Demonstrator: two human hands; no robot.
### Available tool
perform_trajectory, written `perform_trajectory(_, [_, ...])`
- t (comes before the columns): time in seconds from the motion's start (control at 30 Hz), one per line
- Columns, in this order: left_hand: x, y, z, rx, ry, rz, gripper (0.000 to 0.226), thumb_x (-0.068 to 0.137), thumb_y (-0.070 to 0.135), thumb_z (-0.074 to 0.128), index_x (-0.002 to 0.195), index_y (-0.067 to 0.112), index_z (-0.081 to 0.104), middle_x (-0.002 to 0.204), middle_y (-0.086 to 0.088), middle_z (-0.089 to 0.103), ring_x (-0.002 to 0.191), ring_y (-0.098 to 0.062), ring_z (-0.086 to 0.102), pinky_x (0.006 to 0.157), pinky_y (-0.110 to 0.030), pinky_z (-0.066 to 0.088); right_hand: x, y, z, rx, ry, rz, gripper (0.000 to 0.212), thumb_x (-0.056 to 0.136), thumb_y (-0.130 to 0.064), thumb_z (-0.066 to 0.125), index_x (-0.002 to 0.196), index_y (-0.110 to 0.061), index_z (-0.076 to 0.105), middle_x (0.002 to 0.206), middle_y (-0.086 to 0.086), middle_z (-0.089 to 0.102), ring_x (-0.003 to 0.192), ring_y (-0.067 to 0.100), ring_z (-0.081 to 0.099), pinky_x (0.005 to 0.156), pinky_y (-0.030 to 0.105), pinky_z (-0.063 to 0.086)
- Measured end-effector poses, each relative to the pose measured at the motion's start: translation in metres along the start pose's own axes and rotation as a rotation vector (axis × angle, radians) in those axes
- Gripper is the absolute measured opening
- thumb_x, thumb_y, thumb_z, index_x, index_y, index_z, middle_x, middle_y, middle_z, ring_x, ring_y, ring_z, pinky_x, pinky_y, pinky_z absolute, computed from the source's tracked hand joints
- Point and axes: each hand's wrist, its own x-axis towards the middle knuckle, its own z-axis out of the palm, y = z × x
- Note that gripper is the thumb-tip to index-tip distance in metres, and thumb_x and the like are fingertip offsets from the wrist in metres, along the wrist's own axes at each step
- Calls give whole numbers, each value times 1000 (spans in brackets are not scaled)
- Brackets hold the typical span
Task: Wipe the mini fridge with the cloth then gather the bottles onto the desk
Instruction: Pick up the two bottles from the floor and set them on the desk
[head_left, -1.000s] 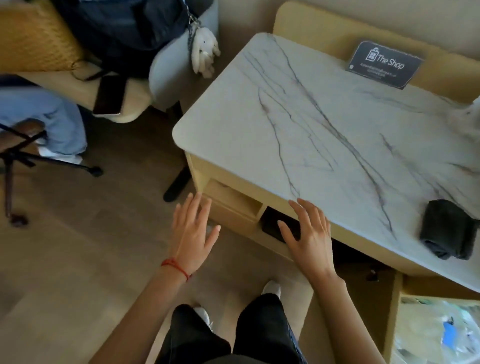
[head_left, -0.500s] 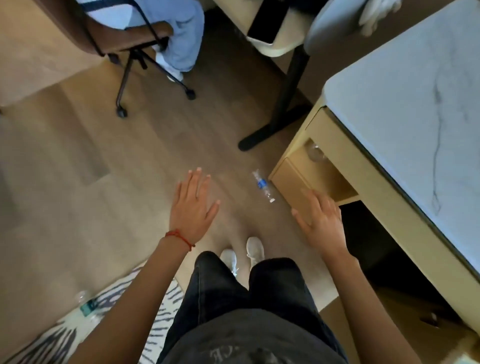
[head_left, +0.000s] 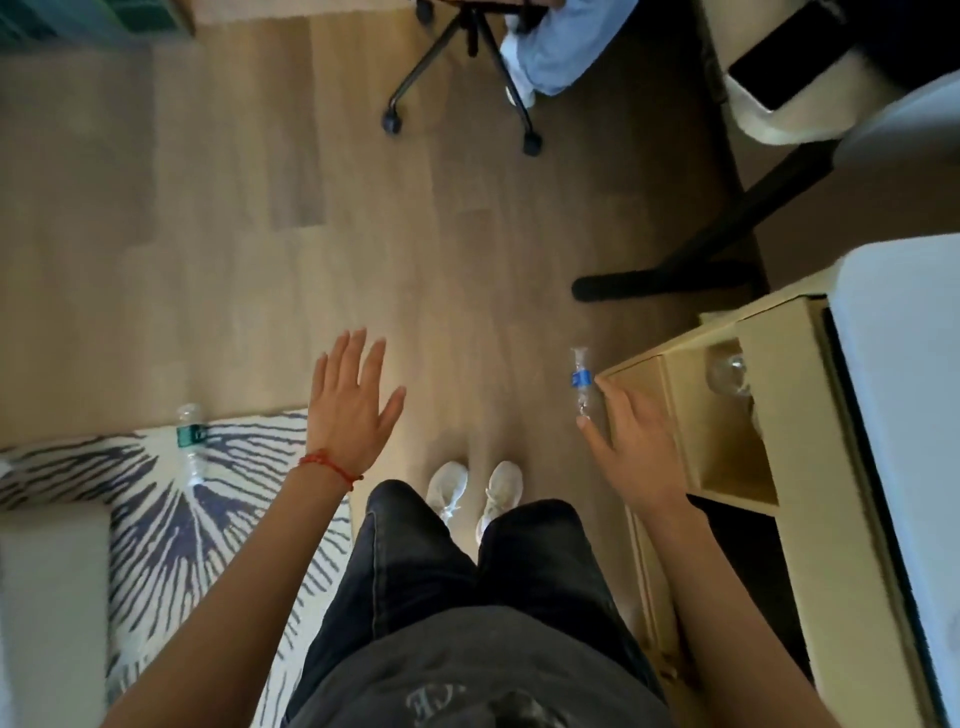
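A clear plastic bottle with a blue label lies on the wooden floor beside the desk's corner. My right hand hovers just right of it, fingers spread and holding nothing. A second clear bottle with a green label lies at the edge of the striped rug to the left. My left hand is open above the floor between the two bottles. A third clear bottle rests inside the desk's open cubby. The marble-topped desk fills the right edge. The cloth and mini fridge are out of view.
A wheeled office chair base and a seated person's leg in light blue trousers are ahead. A black table foot crosses the floor near the desk. A phone lies on a cushioned seat at top right.
The view has swung left and down from the desk top to the floor. The cloth left the frame and the floor bottles and rug came into sight. Both hands stay open.
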Motion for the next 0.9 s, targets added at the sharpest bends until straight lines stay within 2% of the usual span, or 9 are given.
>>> perform_trajectory(0.1, [-16,-10,3,-29,17,-113,63,88,43,29,134,2,40,141,-25,39,132,-42,33,106,-55,27,16,-14,0,18,-55,-73,52,91,-36,49,137,-16,35,141,12,42,132,28,35,107,50,33])
perform_trajectory(0.2, [-32,-18,7,-44,20,-213,65,88,46,26,136,3,38,144,-23,35,134,-40,28,108,-53,23,28,-26,4,-9,-89,-187,51,91,-37,49,137,-17,36,142,11,41,132,26,34,106,49,34])
perform_trajectory(0.43, [-50,-31,16,-41,2,-277,65,88,47,26,136,4,37,145,-21,34,136,-38,28,110,-52,24,36,-44,21,-37,-145,-263,51,92,-35,49,137,-14,37,141,11,43,133,26,34,109,42,27])
perform_trajectory(0.57, [-26,-41,11,-37,-17,-185,66,88,48,25,137,5,36,146,-20,33,136,-37,27,110,-51,23,40,-47,28,-24,-150,-203,51,91,-35,49,137,-14,37,142,12,42,132,27,35,108,41,27])
perform_trajectory(0.7, [19,-55,1,11,-45,-1,67,91,51,20,134,3,40,142,-22,39,132,-40,35,105,-53,27,51,-52,33,6,-103,-83,51,91,-34,50,137,-14,37,142,12,42,132,28,35,108,43,26])
perform_trajectory(0.8, [60,-65,-12,66,-46,173,60,89,45,31,130,3,46,137,-23,45,127,-41,42,102,-55,31,58,-58,36,72,-9,54,50,90,-31,52,135,-12,39,136,16,46,125,34,42,104,49,33])
perform_trajectory(0.9, [100,-70,-25,158,-39,356,58,87,41,34,129,4,46,135,-22,48,125,-39,44,102,-52,27,59,-61,39,113,99,181,50,88,-32,51,130,-8,42,128,20,51,115,37,50,94,51,41])
